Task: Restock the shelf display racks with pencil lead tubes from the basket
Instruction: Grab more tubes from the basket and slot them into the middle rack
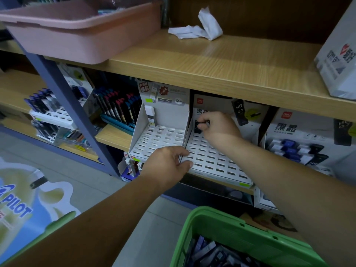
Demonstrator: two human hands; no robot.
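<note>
— Where is the lead tube point(198, 126)?
— The right hand point(216, 128) pinches it over the far left slot of the rack point(217, 160); the left hand point(167, 164) grips the rack's near corner.
— How to hold it?
— It is likely light, stiff and slippery, so pinch its top.

Dim, even indoor light; soft glare on shelf point(231, 60); edges bowed.
</note>
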